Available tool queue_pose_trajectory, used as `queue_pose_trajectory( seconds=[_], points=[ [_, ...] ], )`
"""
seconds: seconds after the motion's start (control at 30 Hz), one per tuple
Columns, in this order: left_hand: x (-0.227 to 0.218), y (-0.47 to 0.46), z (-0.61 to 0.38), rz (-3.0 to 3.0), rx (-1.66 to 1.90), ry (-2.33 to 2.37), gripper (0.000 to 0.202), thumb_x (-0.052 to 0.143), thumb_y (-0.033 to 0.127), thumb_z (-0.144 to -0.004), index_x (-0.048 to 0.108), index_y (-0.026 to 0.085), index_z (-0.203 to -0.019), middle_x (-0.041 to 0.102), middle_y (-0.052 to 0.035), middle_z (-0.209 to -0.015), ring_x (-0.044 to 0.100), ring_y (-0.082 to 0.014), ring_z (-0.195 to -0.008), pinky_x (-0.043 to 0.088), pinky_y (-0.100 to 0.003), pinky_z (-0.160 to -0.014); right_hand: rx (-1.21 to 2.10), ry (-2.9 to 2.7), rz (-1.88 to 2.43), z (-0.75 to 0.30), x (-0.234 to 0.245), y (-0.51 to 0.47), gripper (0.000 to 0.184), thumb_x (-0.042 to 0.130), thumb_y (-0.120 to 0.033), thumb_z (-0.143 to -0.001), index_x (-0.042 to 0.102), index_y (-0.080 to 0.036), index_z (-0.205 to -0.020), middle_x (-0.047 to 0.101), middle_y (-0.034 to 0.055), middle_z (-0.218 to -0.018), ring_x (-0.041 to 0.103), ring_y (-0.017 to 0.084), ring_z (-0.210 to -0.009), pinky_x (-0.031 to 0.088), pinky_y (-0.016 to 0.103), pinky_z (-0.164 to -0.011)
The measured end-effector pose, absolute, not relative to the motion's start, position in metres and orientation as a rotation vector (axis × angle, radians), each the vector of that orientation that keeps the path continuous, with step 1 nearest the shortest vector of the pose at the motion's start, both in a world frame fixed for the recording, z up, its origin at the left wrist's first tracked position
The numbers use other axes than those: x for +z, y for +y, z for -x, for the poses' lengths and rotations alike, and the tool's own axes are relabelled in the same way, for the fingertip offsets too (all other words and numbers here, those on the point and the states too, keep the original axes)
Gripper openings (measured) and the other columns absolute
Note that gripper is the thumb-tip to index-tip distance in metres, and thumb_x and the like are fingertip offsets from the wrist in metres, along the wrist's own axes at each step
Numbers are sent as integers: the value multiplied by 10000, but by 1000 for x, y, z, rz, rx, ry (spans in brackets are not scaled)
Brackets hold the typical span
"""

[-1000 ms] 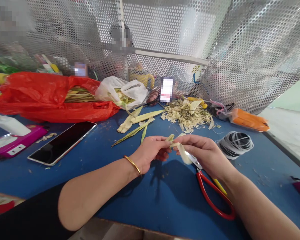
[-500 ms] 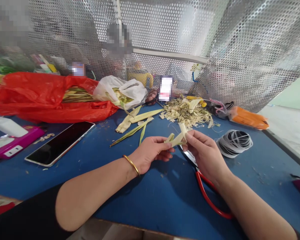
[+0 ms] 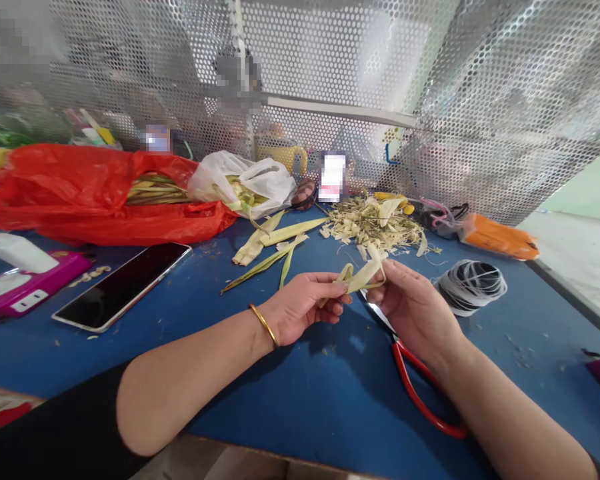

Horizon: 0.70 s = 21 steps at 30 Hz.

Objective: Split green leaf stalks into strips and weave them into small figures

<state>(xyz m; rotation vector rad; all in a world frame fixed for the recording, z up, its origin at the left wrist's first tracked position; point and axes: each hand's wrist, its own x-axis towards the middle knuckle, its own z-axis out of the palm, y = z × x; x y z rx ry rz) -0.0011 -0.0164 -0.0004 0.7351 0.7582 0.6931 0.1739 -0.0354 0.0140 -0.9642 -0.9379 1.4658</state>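
Note:
My left hand (image 3: 303,305), with a gold bangle at the wrist, pinches one end of a pale green leaf strip (image 3: 363,275) just above the blue table (image 3: 280,407). My right hand (image 3: 414,305) grips the strip's other end between thumb and fingers. Red-handled scissors (image 3: 420,393) lie on the table under my right wrist, blades pointing toward my hands.
A red plastic bag (image 3: 100,197) and a white bag (image 3: 245,177) hold leaves at the back left. Loose leaf strips (image 3: 275,243), a pile of trimmings (image 3: 373,223), a phone (image 3: 123,285), a pink case (image 3: 30,283), a coil of cord (image 3: 470,285) and an orange packet (image 3: 497,238) surround my hands. Perforated metal screens stand behind.
My right hand turned and lifted the strip's free end, from hanging down over the scissors to pointing up and away. My left hand kept its pinch and barely moved.

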Motion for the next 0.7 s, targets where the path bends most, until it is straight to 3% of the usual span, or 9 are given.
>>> queue_pose_trajectory(
  seconds=[0.23, 0.53, 0.7],
  points=[
    [-3, -15, 3, -689, 649, 607, 47, 676, 160, -770, 645, 137, -798, 588, 2, -691, 517, -51, -522, 449, -170, -502, 1469, -834, 993, -174, 18, -35, 172, 663, -340, -769, 586, -189, -737, 551, -9, -729, 468, 90, -543, 448, 229, -537],
    [-4, -18, -2, -997, 853, 916, 186, 747, 260, -697, 725, 122, -820, 622, -6, -629, 498, -58, -469, 416, -193, -496, 836, -1643, 1289, -168, 18, -49, 274, 581, -344, -852, 541, -180, -635, 491, -18, -637, 438, 116, -619, 351, 241, -575],
    [-4, -18, -2, -1043, 874, 944, 219, 751, 304, -694, 747, 126, -821, 628, -16, -638, 502, -63, -471, 415, -205, -497, 878, -1684, 1370, -168, 14, -47, 302, 554, -377, -845, 528, -179, -619, 476, -20, -640, 408, 110, -595, 318, 244, -544]
  ],
)
